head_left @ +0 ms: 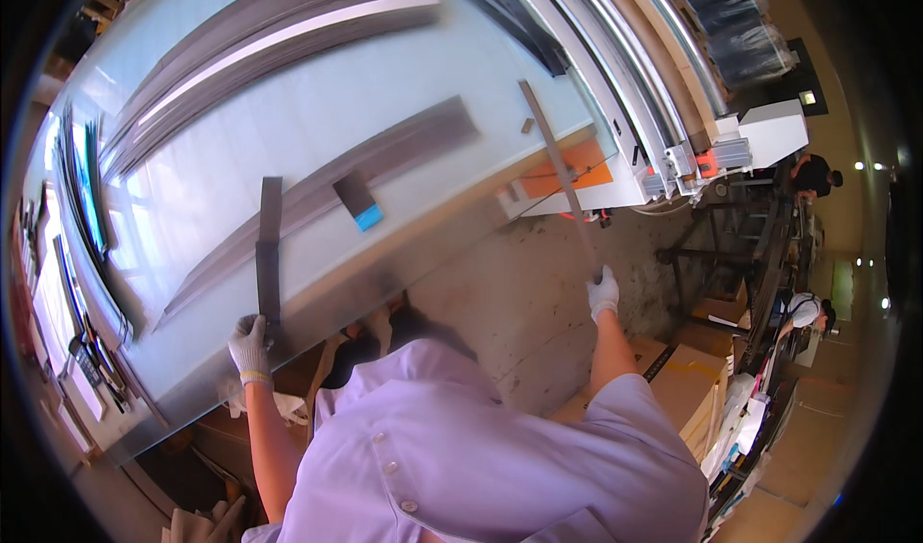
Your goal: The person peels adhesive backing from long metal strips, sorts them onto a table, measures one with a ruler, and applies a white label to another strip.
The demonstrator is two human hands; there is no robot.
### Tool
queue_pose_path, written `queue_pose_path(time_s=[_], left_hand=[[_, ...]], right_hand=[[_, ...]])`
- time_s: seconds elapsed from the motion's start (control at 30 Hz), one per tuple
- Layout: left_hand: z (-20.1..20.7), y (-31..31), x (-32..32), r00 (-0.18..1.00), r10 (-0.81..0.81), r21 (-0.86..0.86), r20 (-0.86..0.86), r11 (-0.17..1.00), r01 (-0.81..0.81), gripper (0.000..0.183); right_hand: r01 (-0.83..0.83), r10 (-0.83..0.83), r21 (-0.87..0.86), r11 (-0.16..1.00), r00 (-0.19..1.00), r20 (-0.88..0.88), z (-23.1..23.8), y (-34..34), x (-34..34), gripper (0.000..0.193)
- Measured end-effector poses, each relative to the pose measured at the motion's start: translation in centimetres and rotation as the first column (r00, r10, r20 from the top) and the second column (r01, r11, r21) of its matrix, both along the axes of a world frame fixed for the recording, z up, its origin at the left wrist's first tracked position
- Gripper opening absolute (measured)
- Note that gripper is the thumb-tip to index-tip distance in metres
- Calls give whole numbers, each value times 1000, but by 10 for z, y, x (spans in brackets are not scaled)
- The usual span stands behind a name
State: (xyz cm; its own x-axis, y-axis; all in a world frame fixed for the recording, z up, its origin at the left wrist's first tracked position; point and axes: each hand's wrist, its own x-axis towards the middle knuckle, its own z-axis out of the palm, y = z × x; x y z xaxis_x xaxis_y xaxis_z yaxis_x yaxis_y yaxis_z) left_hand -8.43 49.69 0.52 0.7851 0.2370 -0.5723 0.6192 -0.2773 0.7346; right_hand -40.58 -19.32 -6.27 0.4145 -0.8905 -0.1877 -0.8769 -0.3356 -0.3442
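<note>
White knit gloves cover both hands. My left hand (250,346), at the near edge of a glass-topped table (216,283), is closed on the end of a flat dark strip (268,274) that reaches over the tabletop. Held out to the right, my right hand (604,295) grips the lower end of a long thin dark strip (550,135); its far end extends over the table's right corner. Between the hands, a short dark piece with a blue end (356,202) lies on the glass beside long dark strips (404,139).
A stack of long dark strips (260,38) lies at the far side. A machine with metal rails (625,72) borders the table's right end. Tools with black handles (87,360) lie at far left. Cardboard boxes (687,384) stand at right; two people are beyond.
</note>
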Motion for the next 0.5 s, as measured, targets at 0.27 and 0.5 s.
queue_pose_path(time_s=[0.27,0.5], left_hand=[[17,-5,9,996,-88,64,9,994,88,26],[22,-14,14,999,-41,15,-28,999,42,19]], right_hand=[[-311,207,90,946,794,571,55,56,135,64],[-777,624,188,600,602,498,117,246,218,51]])
